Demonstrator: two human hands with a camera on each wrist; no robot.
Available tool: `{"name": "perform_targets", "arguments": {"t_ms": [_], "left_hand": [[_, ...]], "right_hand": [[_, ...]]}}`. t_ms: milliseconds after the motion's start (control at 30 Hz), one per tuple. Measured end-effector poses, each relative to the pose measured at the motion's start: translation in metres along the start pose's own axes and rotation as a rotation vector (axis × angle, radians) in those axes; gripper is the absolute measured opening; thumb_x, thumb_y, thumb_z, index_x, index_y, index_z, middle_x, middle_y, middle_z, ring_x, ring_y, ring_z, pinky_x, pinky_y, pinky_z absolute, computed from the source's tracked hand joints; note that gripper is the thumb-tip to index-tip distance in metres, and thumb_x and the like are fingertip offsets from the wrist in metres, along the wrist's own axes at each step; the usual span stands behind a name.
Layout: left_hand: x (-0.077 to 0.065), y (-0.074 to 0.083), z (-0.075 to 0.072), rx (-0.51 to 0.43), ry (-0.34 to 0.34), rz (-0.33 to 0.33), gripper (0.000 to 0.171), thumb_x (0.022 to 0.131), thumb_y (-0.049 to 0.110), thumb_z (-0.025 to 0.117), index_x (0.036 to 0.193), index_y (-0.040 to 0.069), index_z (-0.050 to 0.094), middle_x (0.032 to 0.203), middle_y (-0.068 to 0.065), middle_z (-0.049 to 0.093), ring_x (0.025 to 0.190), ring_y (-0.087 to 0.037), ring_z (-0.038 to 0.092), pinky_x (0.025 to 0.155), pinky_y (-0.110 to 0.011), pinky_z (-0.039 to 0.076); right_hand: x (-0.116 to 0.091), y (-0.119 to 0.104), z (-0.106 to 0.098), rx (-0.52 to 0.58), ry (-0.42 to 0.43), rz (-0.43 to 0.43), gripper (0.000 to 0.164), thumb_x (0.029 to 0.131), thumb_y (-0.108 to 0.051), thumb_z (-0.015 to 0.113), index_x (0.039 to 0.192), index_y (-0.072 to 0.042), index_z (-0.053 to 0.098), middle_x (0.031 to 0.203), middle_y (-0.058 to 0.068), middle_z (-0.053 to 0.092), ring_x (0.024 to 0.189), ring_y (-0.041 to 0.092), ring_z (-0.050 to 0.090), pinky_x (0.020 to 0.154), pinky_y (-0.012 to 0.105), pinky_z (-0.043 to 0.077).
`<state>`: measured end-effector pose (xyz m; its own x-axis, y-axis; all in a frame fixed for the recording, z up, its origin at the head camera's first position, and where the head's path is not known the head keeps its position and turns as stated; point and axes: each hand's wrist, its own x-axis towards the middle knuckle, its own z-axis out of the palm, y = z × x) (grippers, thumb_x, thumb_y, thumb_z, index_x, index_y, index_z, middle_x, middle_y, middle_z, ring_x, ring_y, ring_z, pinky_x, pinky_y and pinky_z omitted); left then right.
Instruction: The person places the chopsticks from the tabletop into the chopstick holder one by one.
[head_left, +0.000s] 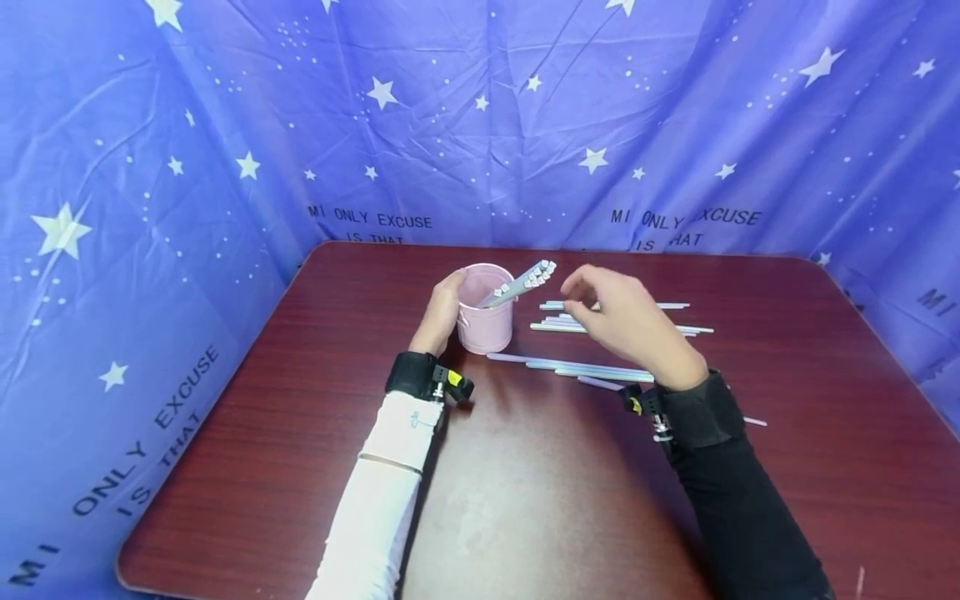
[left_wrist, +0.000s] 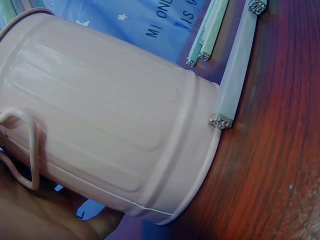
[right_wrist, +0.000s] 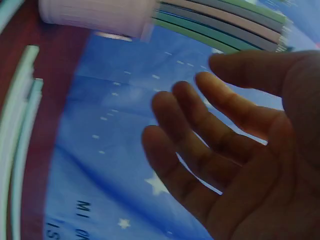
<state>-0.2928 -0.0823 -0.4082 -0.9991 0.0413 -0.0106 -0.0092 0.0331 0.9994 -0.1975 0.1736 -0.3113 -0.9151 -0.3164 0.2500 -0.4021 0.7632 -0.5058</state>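
Note:
A small pink pail [head_left: 485, 332] with side handles stands upright on the table, and a bundle of thin pastel sticks [head_left: 521, 283] with pale patterned ends leans out over its right rim. My left hand [head_left: 439, 315] grips the pail's left side, thumb up at the rim; the left wrist view shows part of that hand below the wire handle [left_wrist: 34, 150]. To the right of the bundle, my right hand [head_left: 618, 312] hovers above loose sticks. Its fingers [right_wrist: 185, 147] are loosely bent and hold nothing in the right wrist view.
Several loose pastel sticks [head_left: 592, 369] lie on the dark red wooden table [head_left: 487, 500] in front of and below the right hand. More sticks [head_left: 551, 327] lie farther back. A blue curtain with stars [head_left: 480, 167] hangs behind the table and along its left side.

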Motion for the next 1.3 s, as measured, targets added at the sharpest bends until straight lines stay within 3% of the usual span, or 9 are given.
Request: {"name": "perform_targets", "arguments": {"t_ms": [233,467,667,1067,1300], "left_hand": [[0.0,0.0,0.0,0.003,-0.013,0.007,0.056,0.114,0.028,0.037,0.161,-0.001,0.045,0.17,-0.017,0.044,0.162,-0.029,0.035,0.137,-0.04,0.026],[0.0,0.0,-0.001,0.002,-0.006,0.004,0.056,0.114,0.028,0.037,0.161,-0.001,0.046,0.17,-0.017,0.045,0.162,-0.029,0.035,0.137,-0.041,0.026],[0.001,-0.001,0.0,0.001,-0.004,0.003,0.056,0.114,0.029,0.038,0.16,0.0,0.047,0.169,-0.016,0.045,0.162,-0.028,0.035,0.137,-0.04,0.026],[-0.002,0.001,0.001,0.007,0.002,-0.001,0.056,0.113,0.029,0.037,0.161,0.0,0.047,0.169,-0.016,0.045,0.162,-0.028,0.035,0.137,-0.041,0.026],[-0.001,0.001,0.001,0.003,-0.001,0.009,0.055,0.113,0.028,0.038,0.16,0.0,0.048,0.169,-0.017,0.046,0.162,-0.029,0.035,0.137,-0.041,0.026]], "right_hand": [[0.005,0.022,0.036,-0.09,-0.251,-0.024,0.025,0.098,-0.009,0.073,0.12,0.002,0.071,0.107,0.017,0.078,0.1,0.033,0.074,0.091,0.052,0.062],[0.006,0.028,0.064,-0.194,-0.403,0.011,0.017,0.092,-0.01,0.078,0.108,-0.005,0.073,0.102,0.009,0.077,0.099,0.028,0.072,0.09,0.049,0.062],[0.005,0.03,0.076,-0.262,-0.427,0.061,0.012,0.09,-0.006,0.076,0.1,-0.009,0.072,0.098,0.008,0.073,0.092,0.026,0.07,0.077,0.045,0.062],[0.005,0.029,0.078,-0.281,-0.42,0.007,0.018,0.086,0.004,0.065,0.095,-0.011,0.071,0.09,0.006,0.07,0.086,0.024,0.067,0.071,0.042,0.061],[0.005,0.023,0.062,-0.237,-0.376,-0.082,0.018,0.082,0.005,0.068,0.093,-0.008,0.072,0.085,0.003,0.068,0.081,0.02,0.063,0.071,0.037,0.058]]}}
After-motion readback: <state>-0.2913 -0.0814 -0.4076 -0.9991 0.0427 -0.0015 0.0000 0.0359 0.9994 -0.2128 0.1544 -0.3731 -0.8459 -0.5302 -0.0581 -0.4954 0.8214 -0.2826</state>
